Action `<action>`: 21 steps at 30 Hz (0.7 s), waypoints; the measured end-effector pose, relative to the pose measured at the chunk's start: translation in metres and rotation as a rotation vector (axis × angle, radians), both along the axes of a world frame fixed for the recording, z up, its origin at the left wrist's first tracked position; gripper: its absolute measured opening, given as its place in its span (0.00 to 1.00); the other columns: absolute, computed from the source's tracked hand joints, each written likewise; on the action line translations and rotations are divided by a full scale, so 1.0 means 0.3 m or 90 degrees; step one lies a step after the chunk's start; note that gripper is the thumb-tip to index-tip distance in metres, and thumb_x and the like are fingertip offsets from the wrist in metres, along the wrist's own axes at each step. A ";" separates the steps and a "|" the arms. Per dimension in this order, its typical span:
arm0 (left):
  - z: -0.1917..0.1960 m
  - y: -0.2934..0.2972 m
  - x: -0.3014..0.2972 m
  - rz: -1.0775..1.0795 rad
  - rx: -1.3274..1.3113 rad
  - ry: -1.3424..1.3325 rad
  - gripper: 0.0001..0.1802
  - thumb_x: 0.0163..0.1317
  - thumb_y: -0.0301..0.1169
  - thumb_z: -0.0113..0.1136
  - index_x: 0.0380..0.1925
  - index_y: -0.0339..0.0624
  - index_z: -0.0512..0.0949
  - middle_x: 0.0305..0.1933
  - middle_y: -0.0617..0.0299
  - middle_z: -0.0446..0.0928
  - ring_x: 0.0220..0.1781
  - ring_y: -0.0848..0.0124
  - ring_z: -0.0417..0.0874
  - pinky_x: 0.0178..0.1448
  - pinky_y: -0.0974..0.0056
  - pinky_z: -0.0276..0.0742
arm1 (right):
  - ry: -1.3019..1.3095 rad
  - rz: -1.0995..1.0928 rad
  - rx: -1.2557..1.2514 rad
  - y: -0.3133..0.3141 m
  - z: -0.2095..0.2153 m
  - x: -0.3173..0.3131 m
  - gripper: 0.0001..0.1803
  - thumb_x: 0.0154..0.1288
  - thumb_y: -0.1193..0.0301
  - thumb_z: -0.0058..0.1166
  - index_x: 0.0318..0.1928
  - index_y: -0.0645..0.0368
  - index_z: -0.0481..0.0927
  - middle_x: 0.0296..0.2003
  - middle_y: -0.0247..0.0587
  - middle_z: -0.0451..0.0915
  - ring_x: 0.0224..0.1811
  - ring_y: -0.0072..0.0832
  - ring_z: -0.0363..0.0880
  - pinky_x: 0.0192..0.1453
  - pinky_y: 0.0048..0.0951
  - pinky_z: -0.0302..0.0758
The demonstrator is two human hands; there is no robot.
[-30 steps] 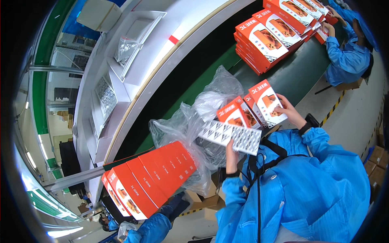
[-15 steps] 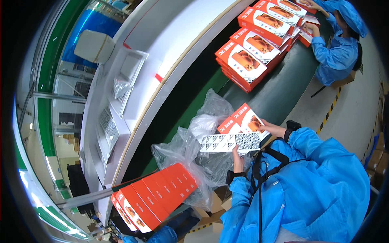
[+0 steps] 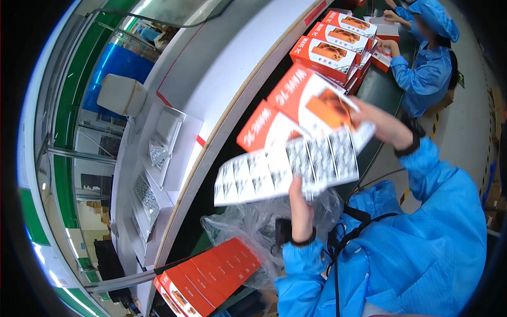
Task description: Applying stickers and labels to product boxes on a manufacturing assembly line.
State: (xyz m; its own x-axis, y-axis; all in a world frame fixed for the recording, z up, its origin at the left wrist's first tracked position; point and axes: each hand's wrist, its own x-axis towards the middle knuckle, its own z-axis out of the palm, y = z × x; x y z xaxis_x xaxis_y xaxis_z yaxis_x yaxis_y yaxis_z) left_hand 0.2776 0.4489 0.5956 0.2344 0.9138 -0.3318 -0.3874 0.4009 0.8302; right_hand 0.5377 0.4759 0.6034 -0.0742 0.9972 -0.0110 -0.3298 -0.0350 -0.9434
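Label sheet (image 3: 288,169) in raised left grip (image 3: 301,208)

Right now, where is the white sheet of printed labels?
In the head view, the white sheet of printed labels is at centre, held up by the left hand, just below the orange-and-white box in the right hand.

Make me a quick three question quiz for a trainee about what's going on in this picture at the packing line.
1. True or false: the left hand holds a sheet of printed labels.
2. What does the right hand hold? A) an orange and white box B) a plastic bag C) a tray
3. What colour are the sleeves?

Key: 1 true; 2 A; 3 blue.
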 end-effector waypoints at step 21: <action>-0.139 0.353 0.210 0.122 0.162 -0.115 0.25 0.69 0.38 0.40 0.60 0.35 0.64 0.62 0.58 0.69 0.62 0.67 0.68 0.67 0.61 0.58 | -0.578 -0.441 0.329 0.239 -0.079 0.134 0.32 0.55 0.69 0.61 0.59 0.62 0.64 0.49 0.47 0.69 0.51 0.37 0.71 0.57 0.33 0.68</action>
